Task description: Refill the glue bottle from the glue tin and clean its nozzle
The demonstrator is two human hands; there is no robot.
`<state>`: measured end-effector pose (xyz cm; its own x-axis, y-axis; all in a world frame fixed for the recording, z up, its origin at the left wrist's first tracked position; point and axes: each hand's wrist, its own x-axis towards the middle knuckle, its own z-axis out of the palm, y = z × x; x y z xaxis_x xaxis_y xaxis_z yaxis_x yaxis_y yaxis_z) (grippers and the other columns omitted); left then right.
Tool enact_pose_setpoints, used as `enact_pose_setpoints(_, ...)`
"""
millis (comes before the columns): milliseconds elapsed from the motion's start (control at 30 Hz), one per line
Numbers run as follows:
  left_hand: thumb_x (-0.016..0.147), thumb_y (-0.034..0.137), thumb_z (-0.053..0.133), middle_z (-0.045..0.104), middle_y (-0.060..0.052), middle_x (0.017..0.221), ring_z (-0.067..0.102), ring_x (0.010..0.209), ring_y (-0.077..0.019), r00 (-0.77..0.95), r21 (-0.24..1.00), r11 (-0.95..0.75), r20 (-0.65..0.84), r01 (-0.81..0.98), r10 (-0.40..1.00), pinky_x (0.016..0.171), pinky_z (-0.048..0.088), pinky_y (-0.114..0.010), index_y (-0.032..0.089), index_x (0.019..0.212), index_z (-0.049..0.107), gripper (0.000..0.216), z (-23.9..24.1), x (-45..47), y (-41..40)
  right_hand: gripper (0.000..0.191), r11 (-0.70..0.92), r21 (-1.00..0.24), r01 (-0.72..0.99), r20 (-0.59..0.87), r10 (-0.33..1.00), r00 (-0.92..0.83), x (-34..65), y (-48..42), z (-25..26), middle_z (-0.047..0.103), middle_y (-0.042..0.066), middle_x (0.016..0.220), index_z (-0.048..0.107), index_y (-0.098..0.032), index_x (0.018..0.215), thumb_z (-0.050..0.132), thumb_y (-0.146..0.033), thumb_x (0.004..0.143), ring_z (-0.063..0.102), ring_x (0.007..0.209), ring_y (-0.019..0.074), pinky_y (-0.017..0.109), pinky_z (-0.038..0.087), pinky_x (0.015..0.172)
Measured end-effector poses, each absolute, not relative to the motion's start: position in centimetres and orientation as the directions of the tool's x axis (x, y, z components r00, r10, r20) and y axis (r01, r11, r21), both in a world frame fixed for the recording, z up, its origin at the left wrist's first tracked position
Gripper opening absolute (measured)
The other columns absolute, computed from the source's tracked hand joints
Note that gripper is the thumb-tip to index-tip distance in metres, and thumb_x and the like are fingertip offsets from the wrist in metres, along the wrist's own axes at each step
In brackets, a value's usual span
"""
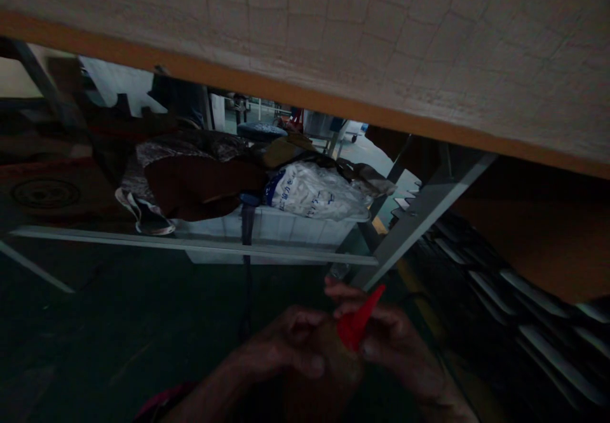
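Observation:
Low in the dim head view, both of my hands are around a brownish bottle (328, 350) topped by a red pointed nozzle cap (361, 321). My left hand (293, 343) is closed on the bottle's upper body, its thumb lying across the near side. The fingers of my right hand (398, 340) are closed about the base of the red cap. The nozzle tip points up and to the right. The lower part of the bottle fades into shadow, so its contents and label cannot be made out.
Above my hands runs a tabletop (309, 23) with an orange-brown edge. Under it, a grey metal leg (424, 213) and crossbar (200, 243) stand before a white bin (295, 229) piled with dark cloth and a plastic bag (314, 191). Pale slats (534, 296) lie right.

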<state>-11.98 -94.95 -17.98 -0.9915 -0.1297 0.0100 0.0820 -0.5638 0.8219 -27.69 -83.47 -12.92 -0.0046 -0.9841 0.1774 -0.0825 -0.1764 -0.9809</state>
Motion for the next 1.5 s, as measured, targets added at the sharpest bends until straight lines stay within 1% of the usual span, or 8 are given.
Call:
enact_pose_setpoints(167, 0.057, 0.029, 0.078, 0.067, -0.005, 0.104, 0.056, 0.103, -0.0266, -0.925, 0.923, -0.314, 0.099, 0.223, -0.366, 0.088, 0.041, -0.033, 0.017, 0.108, 0.064, 0.054, -17.4, -12.5, -94.9, 0.028, -0.099, -0.990, -0.101, 0.120, -0.969, -0.218, -27.8, -84.1, -14.5, 0.051, 0.007, 0.126, 0.067, -0.025, 0.099, 0.068, -0.043, 0.077, 0.036, 0.124, 0.0302, 0.050, 0.026, 0.103)
enact_pose_setpoints(400, 0.056, 0.026, 0.076, 0.062, -0.014, 0.111, 0.056, 0.104, -0.0307, -0.658, 0.987, 0.124, 0.158, 0.098, -0.736, 0.089, 0.044, -0.043, 0.013, 0.110, 0.059, 0.058, -18.9, -13.4, -94.0, 0.035, -0.069, -0.973, -0.222, 0.164, -0.880, -0.445, -27.3, -85.9, -16.7, 0.058, 0.009, 0.114, 0.067, -0.020, 0.095, 0.069, -0.047, 0.073, 0.050, 0.110, 0.0304, 0.048, 0.037, 0.097)
enact_pose_setpoints(600, 0.061, 0.018, 0.071, 0.063, -0.013, 0.114, 0.054, 0.108, -0.0334, -0.554, 0.870, 0.478, 0.341, -0.121, -0.760, 0.103, 0.024, -0.058, 0.018, 0.113, 0.059, 0.053, -19.9, -14.3, -94.7, 0.043, -0.032, -0.933, -0.357, 0.244, -0.786, -0.568, -26.3, -87.7, -18.4, 0.055, 0.011, 0.117, 0.060, -0.017, 0.104, 0.063, -0.050, 0.076, 0.045, 0.115, 0.0297, 0.049, 0.030, 0.102)
enact_pose_setpoints(800, 0.063, 0.028, 0.073, 0.062, -0.011, 0.112, 0.056, 0.104, -0.0290, -0.390, 0.964, 0.263, 0.226, -0.044, -0.893, 0.093, 0.041, -0.046, 0.017, 0.111, 0.058, 0.051, -19.4, -13.6, -97.2, 0.049, -0.297, -0.953, -0.054, 0.291, -0.857, -0.425, -27.3, -85.4, -17.4, 0.020, -0.001, 0.146, 0.041, -0.037, 0.131, 0.056, -0.049, 0.085, 0.026, 0.130, 0.0279, 0.049, 0.028, 0.104)
enact_pose_setpoints(900, 0.061, 0.032, 0.074, 0.062, -0.010, 0.113, 0.055, 0.106, -0.0287, -0.410, 0.993, 0.114, 0.114, 0.025, -0.905, 0.093, 0.042, -0.043, 0.015, 0.111, 0.058, 0.055, -18.9, -12.9, -98.1, 0.046, -0.338, -0.940, -0.044, 0.323, -0.843, -0.430, -28.0, -84.3, -16.6, 0.018, -0.002, 0.147, 0.041, -0.039, 0.131, 0.054, -0.044, 0.088, 0.019, 0.133, 0.0277, 0.051, 0.021, 0.106)
enact_pose_setpoints(1100, 0.056, 0.029, 0.079, 0.068, -0.007, 0.106, 0.058, 0.103, -0.0290, -0.889, 0.906, -0.386, -0.025, 0.173, -0.456, 0.090, 0.041, -0.038, 0.015, 0.111, 0.062, 0.059, -18.9, -13.2, -96.2, 0.039, -0.217, -0.976, -0.022, 0.213, -0.928, -0.307, -29.0, -84.8, -16.4, 0.029, 0.000, 0.143, 0.053, -0.033, 0.122, 0.062, -0.038, 0.084, 0.020, 0.133, 0.0233, 0.044, 0.020, 0.108)
enact_pose_setpoints(1267, 0.058, 0.025, 0.076, 0.069, -0.006, 0.099, 0.059, 0.099, -0.0262, -0.972, 0.854, -0.507, -0.003, 0.119, -0.234, 0.086, 0.041, -0.033, 0.014, 0.105, 0.066, 0.049, -18.2, -13.3, -95.0, 0.034, -0.143, -0.989, -0.041, 0.147, -0.982, -0.115, -29.8, -84.4, -15.7, 0.036, 0.004, 0.139, 0.059, -0.028, 0.116, 0.061, -0.039, 0.085, 0.025, 0.131, 0.0242, 0.043, 0.023, 0.106)
enact_pose_setpoints(1500, 0.055, 0.025, 0.077, 0.071, -0.004, 0.088, 0.062, 0.080, -0.0180, -0.988, 0.777, -0.628, -0.054, 0.050, -0.145, 0.072, 0.042, -0.024, 0.013, 0.095, 0.070, 0.042, -19.1, -13.4, -94.9, 0.027, -0.153, -0.988, -0.025, 0.153, -0.988, 0.005, -29.8, -84.1, -15.1, 0.044, 0.006, 0.133, 0.065, -0.028, 0.106, 0.060, -0.043, 0.084, 0.030, 0.128, 0.0278, 0.048, 0.025, 0.103)
